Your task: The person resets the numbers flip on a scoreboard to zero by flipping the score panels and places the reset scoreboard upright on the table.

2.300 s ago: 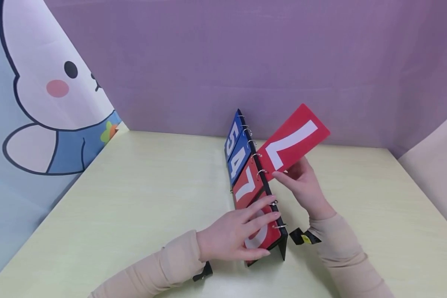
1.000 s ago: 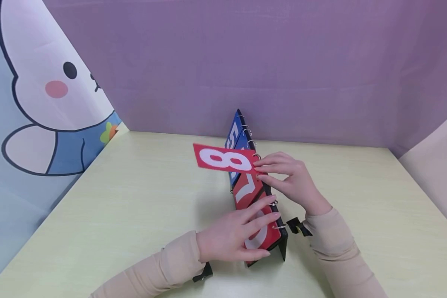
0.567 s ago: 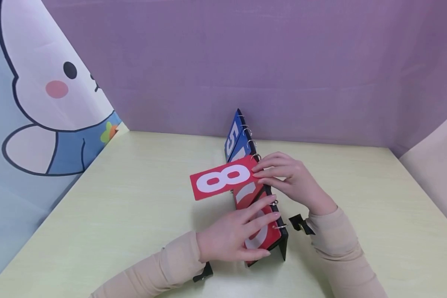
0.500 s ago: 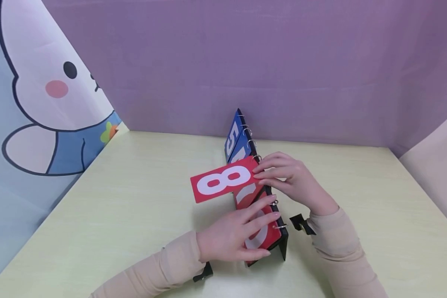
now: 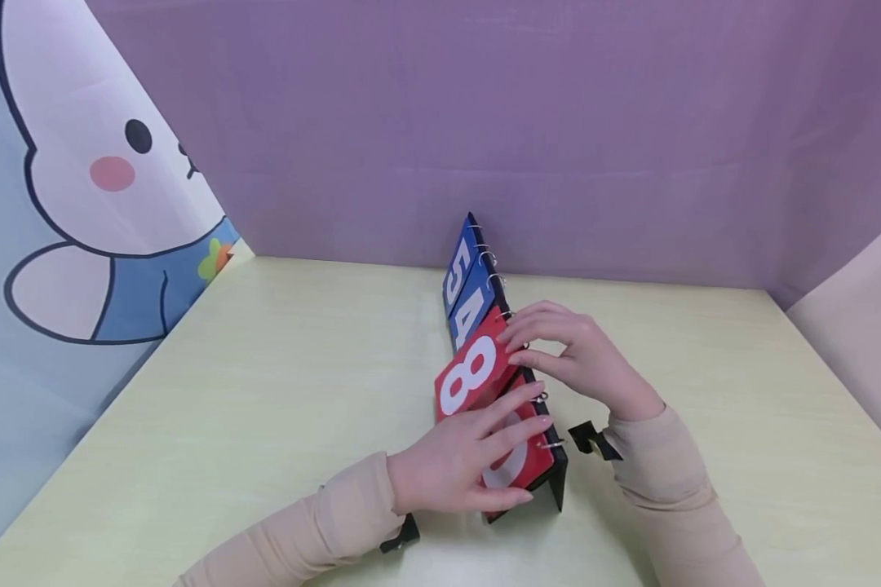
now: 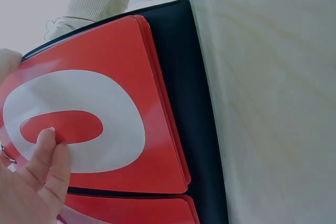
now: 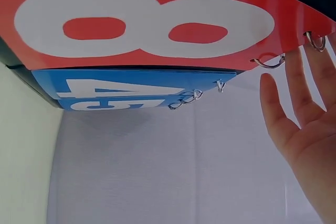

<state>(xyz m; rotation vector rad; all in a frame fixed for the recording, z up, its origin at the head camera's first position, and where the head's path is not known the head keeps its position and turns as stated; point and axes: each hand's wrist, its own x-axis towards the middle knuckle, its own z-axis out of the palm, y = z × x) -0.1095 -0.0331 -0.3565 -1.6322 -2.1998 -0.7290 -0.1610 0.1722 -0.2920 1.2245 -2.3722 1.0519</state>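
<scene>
A tabletop flip scoreboard (image 5: 558, 477) with a black folding stand stands at the middle of the table, its cards hung on metal rings. My left hand (image 5: 458, 465) rests on the near red 0 card (image 5: 512, 463), fingers spread toward the rings; in the left wrist view its fingertips touch the card's face. Along the top edge, my right hand (image 5: 576, 350) has its fingers at the ring end of the red 8 card (image 5: 470, 379). The right wrist view shows that hand (image 7: 315, 140) with fingers extended beside the rings. The 8 card slants down the front, its lower end lifted off slightly.
Two blue cards, a 5 (image 5: 457, 273) and a 4 (image 5: 472, 310), hang at the scoreboard's far end. A purple cloth (image 5: 440, 122) rises behind the pale table (image 5: 323, 342). On the left is a blue panel with a cartoon rabbit (image 5: 103, 196).
The red 7 card standing up on the right went out of sight; an 8 card came over to the front and swung down over the lower 7. The left hand stayed put.
</scene>
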